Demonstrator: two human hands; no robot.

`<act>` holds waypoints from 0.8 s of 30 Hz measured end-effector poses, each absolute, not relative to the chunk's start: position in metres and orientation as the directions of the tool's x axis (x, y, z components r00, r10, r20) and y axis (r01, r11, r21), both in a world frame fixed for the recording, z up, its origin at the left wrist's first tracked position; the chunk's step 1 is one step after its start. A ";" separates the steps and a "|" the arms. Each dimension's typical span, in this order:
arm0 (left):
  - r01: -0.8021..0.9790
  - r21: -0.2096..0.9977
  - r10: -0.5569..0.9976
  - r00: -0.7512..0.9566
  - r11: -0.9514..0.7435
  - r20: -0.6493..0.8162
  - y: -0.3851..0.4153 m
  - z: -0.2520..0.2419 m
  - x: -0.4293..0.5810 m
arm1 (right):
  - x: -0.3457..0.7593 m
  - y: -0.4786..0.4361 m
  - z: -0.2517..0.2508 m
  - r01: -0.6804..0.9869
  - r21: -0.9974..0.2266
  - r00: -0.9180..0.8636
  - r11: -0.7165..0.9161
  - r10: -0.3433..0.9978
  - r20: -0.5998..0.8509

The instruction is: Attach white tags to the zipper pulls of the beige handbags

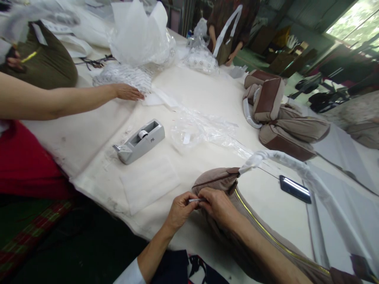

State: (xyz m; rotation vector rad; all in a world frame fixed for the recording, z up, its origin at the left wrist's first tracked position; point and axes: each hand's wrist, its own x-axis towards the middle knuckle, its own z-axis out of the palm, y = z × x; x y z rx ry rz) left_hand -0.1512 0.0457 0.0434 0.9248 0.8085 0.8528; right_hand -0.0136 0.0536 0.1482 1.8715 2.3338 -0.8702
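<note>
Bag (216,178) at table's (207,85) near edge, lower right of view. Long axis slants from upper left to lower right; narrow end points up-left, toward tape dispenser (140,142). Gold zip (254,218) follows same line; wrapped handle (299,169) arches above, phone (295,189) under arch. Left hand (181,211) and right hand (218,206) meet at narrow end, fingertips of both pinching small white strip (194,200). Co-worker's hand (129,92) reaches across table, fingers extended.
</note>
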 end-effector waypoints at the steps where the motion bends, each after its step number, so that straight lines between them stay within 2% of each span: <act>1: -0.264 0.895 0.870 0.441 0.359 -0.219 0.045 0.043 -0.150 | -0.013 0.053 0.149 0.903 -0.414 -0.271 0.111 0.897 -0.350; 7: -0.366 0.810 0.833 0.493 0.459 -0.250 0.045 0.040 -0.150 | -0.012 0.050 0.148 0.913 -0.401 -0.220 0.069 0.913 -0.344; 14: -0.305 0.859 0.873 0.403 0.411 -0.275 0.042 0.043 -0.148 | -0.012 0.050 0.144 0.868 -0.482 -0.288 0.121 0.913 -0.289; 19: -0.295 0.873 0.894 0.349 0.390 -0.281 0.039 0.045 -0.143 | -0.011 0.051 0.141 0.915 -0.397 -0.219 0.069 0.912 -0.345; 24: -0.320 0.846 0.870 0.402 0.426 -0.286 0.042 0.046 -0.144 | -0.012 0.050 0.142 0.949 -0.295 -0.221 0.113 0.904 -0.365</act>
